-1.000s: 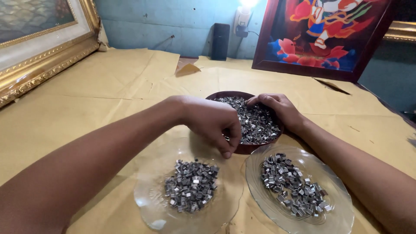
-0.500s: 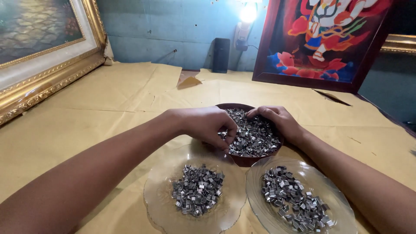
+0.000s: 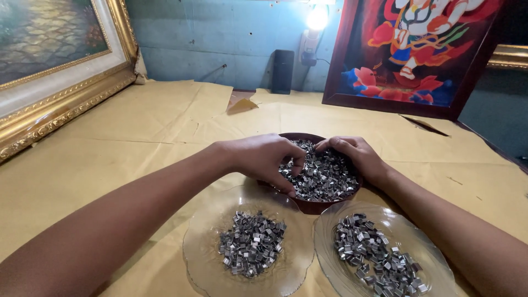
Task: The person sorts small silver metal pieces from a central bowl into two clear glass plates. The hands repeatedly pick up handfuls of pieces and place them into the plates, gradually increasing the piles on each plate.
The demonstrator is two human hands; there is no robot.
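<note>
A dark brown bowl [image 3: 316,207] heaped with small silvery metal clips [image 3: 324,176] sits at the middle of the table. My left hand [image 3: 264,159] rests on the bowl's left side, its curled fingers dug into the clips. On the far right rim lies my right hand [image 3: 355,157], fingertips among the clips. Nearer to me stand two clear glass plates: the left plate [image 3: 201,253] holds a small pile of clips [image 3: 252,250], the right plate [image 3: 434,258] a larger spread of clips [image 3: 377,258].
Tan paper [image 3: 137,143] covers the table. A gold-framed painting [image 3: 55,71] leans at the left, a dark red-framed colourful picture [image 3: 418,55] at the back right. A black box [image 3: 283,71] and a lit lamp [image 3: 317,19] stand by the blue wall.
The view has tilted so bowl and plates sit slightly higher and nearer. My left hand's fingers have shifted from the bowl's near edge into the clips; the right hand stays on the far rim.
</note>
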